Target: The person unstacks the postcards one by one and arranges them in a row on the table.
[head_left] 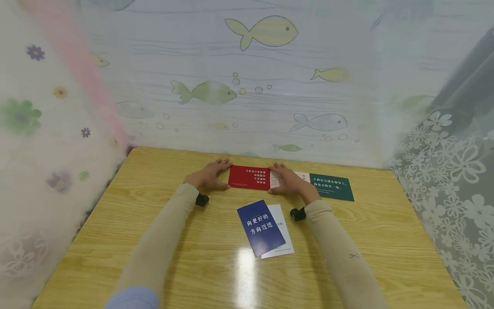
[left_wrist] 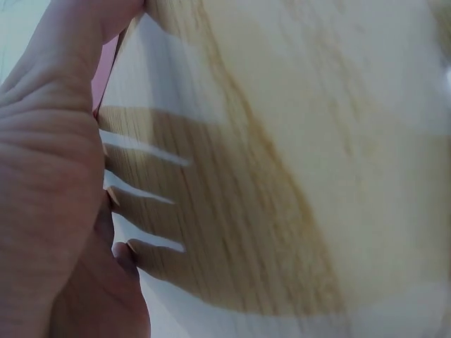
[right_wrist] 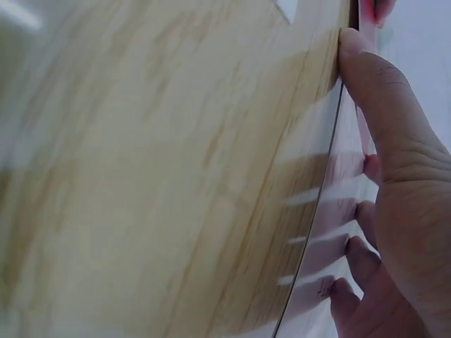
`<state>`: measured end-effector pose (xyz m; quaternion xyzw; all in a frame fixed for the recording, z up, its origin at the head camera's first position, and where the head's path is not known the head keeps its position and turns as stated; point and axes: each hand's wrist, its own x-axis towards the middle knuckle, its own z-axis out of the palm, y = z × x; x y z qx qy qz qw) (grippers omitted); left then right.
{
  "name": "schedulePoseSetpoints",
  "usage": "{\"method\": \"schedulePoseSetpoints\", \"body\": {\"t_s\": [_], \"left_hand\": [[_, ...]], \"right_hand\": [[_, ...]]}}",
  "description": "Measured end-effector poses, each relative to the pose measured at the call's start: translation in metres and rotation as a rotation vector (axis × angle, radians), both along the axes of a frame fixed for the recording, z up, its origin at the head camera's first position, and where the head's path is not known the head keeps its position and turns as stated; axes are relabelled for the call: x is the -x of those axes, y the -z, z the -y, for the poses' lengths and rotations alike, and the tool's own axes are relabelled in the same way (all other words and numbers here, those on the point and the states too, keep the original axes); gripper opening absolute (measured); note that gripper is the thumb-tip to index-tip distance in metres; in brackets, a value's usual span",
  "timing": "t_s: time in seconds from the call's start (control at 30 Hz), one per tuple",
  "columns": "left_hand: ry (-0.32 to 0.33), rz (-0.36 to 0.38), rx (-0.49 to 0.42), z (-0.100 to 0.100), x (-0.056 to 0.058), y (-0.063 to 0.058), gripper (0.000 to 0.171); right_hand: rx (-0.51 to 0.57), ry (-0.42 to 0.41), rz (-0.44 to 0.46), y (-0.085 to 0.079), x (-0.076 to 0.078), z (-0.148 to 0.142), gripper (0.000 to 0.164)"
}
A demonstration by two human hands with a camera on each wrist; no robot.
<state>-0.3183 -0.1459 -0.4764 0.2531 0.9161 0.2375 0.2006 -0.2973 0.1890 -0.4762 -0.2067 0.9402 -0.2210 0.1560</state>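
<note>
A red card (head_left: 250,177) with white print lies flat near the table's back edge, between the two hands. My left hand (head_left: 212,175) rests at its left end, thumb at the near corner and fingers spread toward the far corner. At its right end my right hand (head_left: 287,182) lies over a pale pink card (head_left: 303,176), thumb near the red card's near corner. The pink card is partly hidden under that hand. A green card (head_left: 332,187) adjoins it on the right. In the right wrist view the fingers (right_wrist: 363,260) touch the pale card (right_wrist: 328,232).
Closer to me, a blue card (head_left: 260,227) overlaps a white card (head_left: 283,242) on the wood-grain table (head_left: 185,266). Fish-printed cloth (head_left: 262,94) hangs behind the table, and a lace curtain (head_left: 444,180) hangs along the right side.
</note>
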Motion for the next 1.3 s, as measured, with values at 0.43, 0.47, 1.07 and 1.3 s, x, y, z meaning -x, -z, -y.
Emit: {"method": "schedulePoseSetpoints", "body": {"t_s": [0.43, 0.47, 1.07, 1.3], "left_hand": [[-0.018, 0.024, -0.058, 0.002, -0.001, 0.003, 0.088], [-0.016, 0.023, -0.06, 0.003, -0.001, 0.003, 0.088], [-0.006, -0.154, -0.13, 0.002, -0.006, 0.002, 0.091], [0.113, -0.252, -0.151, -0.012, -0.033, -0.006, 0.08]], "right_hand": [[-0.015, -0.018, -0.007, -0.004, 0.0, 0.001, 0.094], [-0.016, -0.016, -0.004, -0.004, 0.001, 0.002, 0.095], [-0.051, -0.029, -0.105, -0.013, 0.0, 0.007, 0.096], [0.129, -0.043, -0.147, -0.02, -0.03, 0.013, 0.083]]}}
